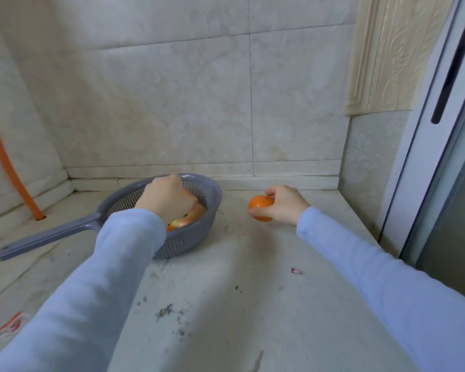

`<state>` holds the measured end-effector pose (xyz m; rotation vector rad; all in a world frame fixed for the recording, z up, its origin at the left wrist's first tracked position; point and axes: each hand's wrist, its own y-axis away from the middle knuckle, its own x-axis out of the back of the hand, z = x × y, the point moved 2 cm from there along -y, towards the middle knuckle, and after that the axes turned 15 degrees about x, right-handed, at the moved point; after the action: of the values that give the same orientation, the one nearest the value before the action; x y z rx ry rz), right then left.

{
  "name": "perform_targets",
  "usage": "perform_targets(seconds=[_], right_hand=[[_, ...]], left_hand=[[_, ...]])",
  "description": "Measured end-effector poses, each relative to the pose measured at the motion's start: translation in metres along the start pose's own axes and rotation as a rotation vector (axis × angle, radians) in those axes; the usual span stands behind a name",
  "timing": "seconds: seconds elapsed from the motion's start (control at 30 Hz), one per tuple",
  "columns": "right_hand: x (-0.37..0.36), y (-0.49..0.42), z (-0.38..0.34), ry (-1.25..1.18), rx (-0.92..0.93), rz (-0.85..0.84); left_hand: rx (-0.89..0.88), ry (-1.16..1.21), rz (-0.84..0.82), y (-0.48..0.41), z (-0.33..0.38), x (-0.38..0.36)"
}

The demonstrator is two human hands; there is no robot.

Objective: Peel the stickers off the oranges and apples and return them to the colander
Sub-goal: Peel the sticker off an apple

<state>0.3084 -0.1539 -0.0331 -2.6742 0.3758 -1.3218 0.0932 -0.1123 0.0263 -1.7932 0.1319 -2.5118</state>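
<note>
A grey plastic colander with a long handle sits on the stone counter, left of centre. My left hand reaches down into it, fingers curled over the fruit; what it holds is hidden. Under the hand an apple shows, with a bit of orange fruit beside it. To the right of the colander, my right hand grips an orange just above the counter.
The counter is speckled with dirt. A small pink scrap lies at the right, a red-and-white label at the front left. An orange hose runs down the left wall. A door frame bounds the right.
</note>
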Motion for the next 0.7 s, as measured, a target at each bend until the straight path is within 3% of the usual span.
perform_targets(seconds=[0.1, 0.27, 0.5, 0.7], right_hand=[[-0.015, -0.003, 0.002, 0.079, 0.019, -0.022], [-0.025, -0.007, 0.003, 0.136, 0.074, -0.095], [-0.023, -0.006, 0.007, 0.165, 0.072, -0.143], [-0.012, 0.000, -0.010, 0.104, 0.176, -0.133]], left_hand=[[-0.012, -0.221, -0.207, -0.010, 0.002, -0.009], [0.041, -0.199, -0.363, -0.016, 0.002, -0.018], [0.001, -0.125, -0.345, -0.015, -0.002, -0.022], [-0.071, 0.028, -0.210, -0.018, -0.010, -0.021]])
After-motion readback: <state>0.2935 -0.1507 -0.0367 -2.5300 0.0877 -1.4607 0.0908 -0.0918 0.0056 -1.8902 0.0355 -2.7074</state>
